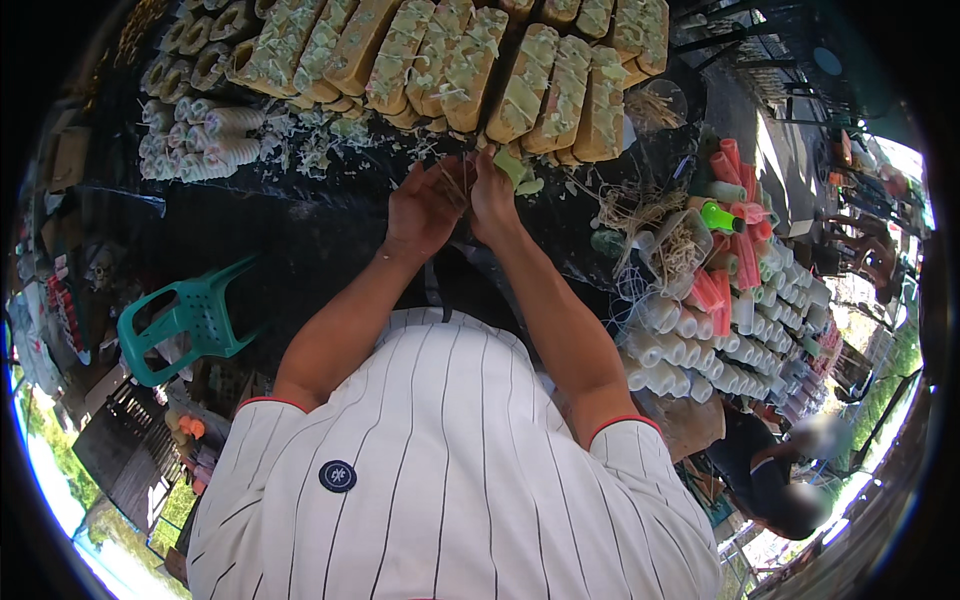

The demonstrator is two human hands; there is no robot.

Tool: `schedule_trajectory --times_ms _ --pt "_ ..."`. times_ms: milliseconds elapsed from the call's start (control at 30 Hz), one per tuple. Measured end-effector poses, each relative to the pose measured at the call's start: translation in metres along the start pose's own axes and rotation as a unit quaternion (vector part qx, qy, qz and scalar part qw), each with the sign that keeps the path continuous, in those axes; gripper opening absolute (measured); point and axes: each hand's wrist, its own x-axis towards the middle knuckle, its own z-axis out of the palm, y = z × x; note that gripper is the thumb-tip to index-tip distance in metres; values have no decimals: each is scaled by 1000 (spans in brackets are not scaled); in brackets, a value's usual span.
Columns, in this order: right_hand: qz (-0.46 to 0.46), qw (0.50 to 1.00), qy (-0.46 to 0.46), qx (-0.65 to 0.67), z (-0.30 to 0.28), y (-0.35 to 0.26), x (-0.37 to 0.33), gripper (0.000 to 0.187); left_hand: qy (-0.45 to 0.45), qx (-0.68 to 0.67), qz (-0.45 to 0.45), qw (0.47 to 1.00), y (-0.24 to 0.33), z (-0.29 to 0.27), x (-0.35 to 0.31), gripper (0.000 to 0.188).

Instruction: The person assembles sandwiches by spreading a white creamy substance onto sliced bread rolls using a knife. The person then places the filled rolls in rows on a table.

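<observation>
My left hand (422,210) and my right hand (492,203) are close together at the near side of a row of blocks. The left fingers curl inward toward the right hand. Thin brownish strands seem to show between the hands, but what the fingers hold is too small to make out. On the right hand, the fingers are pressed together near the foot of a yellow-brown block (523,85). Pale green waxy scraps (517,172) lie just right of that hand. Similar flakes coat the tops of the several long blocks (405,55).
White ridged tubes (215,135) are stacked at the left of the dark worktop. A green plastic chair (190,315) stands to the left. On the right are piled white rolls (690,340), pink sticks (735,270), a bright green bottle (720,217) and a straw-filled container (680,250). People are beyond.
</observation>
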Motion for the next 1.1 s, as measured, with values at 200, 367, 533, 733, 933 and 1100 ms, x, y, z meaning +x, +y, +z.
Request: schedule_trajectory --times_ms 200,367,533,733,933,1100 --pt "-395 784 -48 -477 -11 -6 -46 19 5 10 -6 1000 -1 -21 9 44" --pt "-424 766 1 -484 -23 1 -44 26 -5 115 30 993 -15 2 0 38" --pt "-403 743 -20 -533 -33 4 -40 23 61 154 41 985 -20 -5 10 35" --pt "-345 734 -10 -585 -56 6 -37 28 120 175 -16 977 -32 -14 11 29" --pt "-301 843 13 -446 -76 3 -36 25 189 195 -58 961 -34 3 12 34" --pt "-396 827 45 -397 -77 -5 -45 29 148 289 -45 945 -28 9 9 51"
